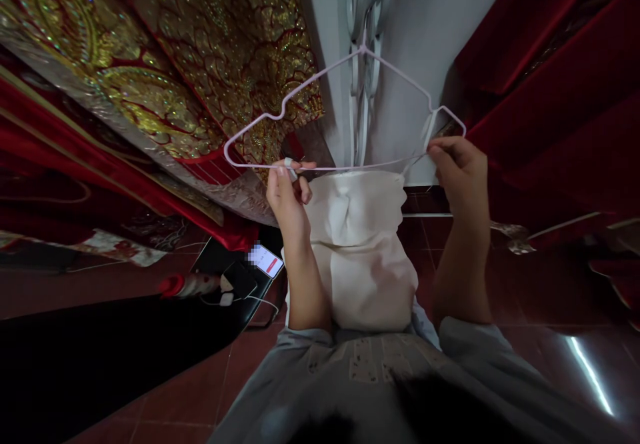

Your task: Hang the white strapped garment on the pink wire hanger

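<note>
A pale pink clothes hanger hangs by its hook in front of me, its bottom bar level with my hands. Below it is a white garment with scalloped edges, apparently strapless in front but with thin straps at the sides. My right hand pinches a white strap that loops over the hanger's right shoulder, past the notch. At the bottom bar's left part, my left hand is closed with thumb and fingers around a short white band, likely the other strap. The left shoulder of the hanger is bare.
Gold sequined red garments hang at the left, dark red cloth at the right. A metal rack stands against the pale wall. On a black table lie a lit phone, a red-capped bottle and a charger.
</note>
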Action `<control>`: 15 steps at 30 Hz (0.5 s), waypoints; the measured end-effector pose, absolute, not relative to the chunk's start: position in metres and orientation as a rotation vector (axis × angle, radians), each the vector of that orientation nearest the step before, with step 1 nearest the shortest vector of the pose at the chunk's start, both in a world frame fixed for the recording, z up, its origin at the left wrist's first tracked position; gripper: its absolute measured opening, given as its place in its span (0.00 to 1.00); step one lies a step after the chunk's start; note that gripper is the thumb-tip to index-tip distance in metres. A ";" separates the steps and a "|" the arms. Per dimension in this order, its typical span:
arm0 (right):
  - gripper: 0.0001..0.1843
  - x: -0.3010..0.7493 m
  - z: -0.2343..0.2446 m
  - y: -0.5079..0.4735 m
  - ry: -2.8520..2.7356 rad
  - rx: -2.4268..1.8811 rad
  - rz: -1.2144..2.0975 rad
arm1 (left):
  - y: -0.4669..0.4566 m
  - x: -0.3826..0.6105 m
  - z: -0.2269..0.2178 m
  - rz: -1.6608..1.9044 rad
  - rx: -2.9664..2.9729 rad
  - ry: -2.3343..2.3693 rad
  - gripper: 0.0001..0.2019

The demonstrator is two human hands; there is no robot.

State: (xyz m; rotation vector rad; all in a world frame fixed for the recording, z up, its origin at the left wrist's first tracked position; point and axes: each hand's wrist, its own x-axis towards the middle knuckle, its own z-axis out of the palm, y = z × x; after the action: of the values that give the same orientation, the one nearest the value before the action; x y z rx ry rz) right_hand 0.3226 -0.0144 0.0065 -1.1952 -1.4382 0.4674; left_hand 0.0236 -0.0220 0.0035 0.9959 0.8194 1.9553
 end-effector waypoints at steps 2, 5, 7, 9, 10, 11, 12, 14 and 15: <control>0.17 0.317 0.025 -0.017 -1.442 -1.207 0.586 | -0.020 0.023 0.001 1.955 0.986 0.830 0.19; 0.12 0.299 0.043 -0.012 -1.381 -1.051 0.632 | -0.019 0.021 0.002 1.949 0.942 0.830 0.18; 0.18 0.296 0.043 0.001 -1.286 -0.940 0.547 | -0.020 0.019 0.004 1.930 0.914 0.774 0.18; 0.23 0.304 0.034 0.018 -1.189 -0.846 0.410 | -0.021 0.017 0.005 1.907 0.903 0.716 0.18; 0.25 0.311 0.028 0.026 -1.142 -0.804 0.330 | -0.021 0.016 0.005 1.897 0.902 0.701 0.18; 0.25 0.318 0.021 0.032 -1.079 -0.763 0.237 | -0.021 0.015 0.005 1.892 0.902 0.694 0.18; 0.24 0.324 0.014 0.036 -0.997 -0.731 0.135 | -0.022 0.015 0.005 1.888 0.901 0.691 0.17; 0.17 0.331 0.002 0.034 -0.808 -0.722 -0.040 | -0.021 0.015 0.004 1.881 0.896 0.686 0.17; 0.13 0.330 -0.003 0.028 -0.728 -0.744 -0.100 | -0.021 0.016 0.003 1.877 0.894 0.682 0.17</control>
State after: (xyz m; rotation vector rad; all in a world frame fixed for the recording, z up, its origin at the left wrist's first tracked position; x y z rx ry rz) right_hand 0.3305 0.0279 -0.0035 -0.7444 -0.7280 -0.1002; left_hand 0.0164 -0.0212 0.0032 0.8936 0.6820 1.8768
